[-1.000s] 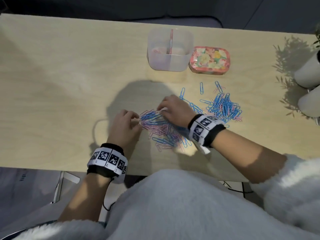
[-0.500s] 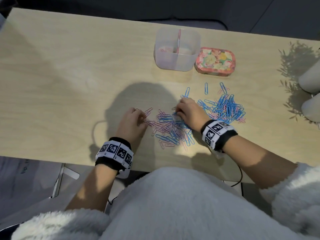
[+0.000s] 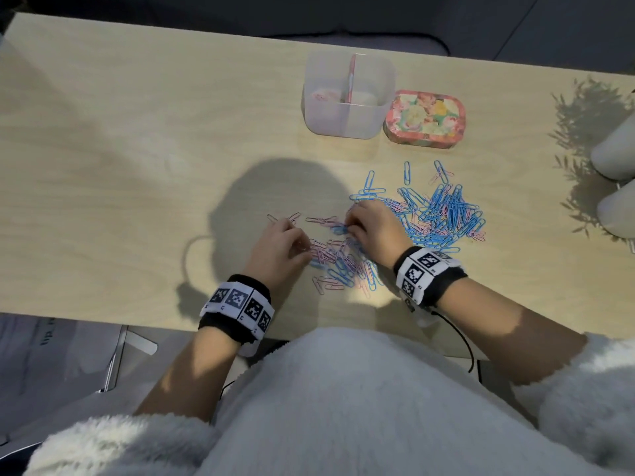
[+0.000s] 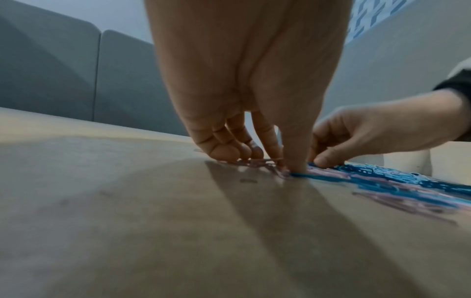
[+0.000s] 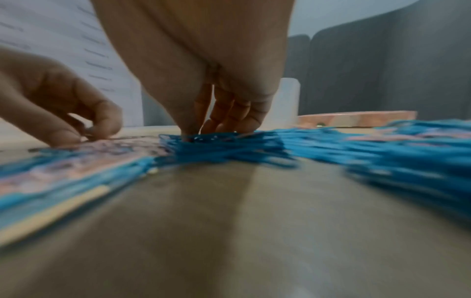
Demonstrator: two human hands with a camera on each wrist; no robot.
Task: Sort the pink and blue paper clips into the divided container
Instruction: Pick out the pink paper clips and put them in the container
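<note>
Hands have drifted apart across the mixed pile (image 3: 338,259) on the table (image 3: 103,166) — left hand (image 3: 278,249) fingers raking pink clips, right hand (image 3: 372,230) fingers curled, pinching blue ones — divided container (image 3: 348,94) still nearly empty.

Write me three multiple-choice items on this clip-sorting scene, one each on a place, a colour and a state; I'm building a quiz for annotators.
1. The floral tin lies where?
A. right of the divided container
B. inside it
C. at the near table edge

2. The heap right of the right hand is mostly?
A. pink
B. blue
C. green

3. The left hand is?
A. raised over the container
B. off the table
C. fingertips down on the paper clips

Answers: 1 A, they stand side by side; 2 B, blue dominates; 3 C, fingers touch the clips.
</note>
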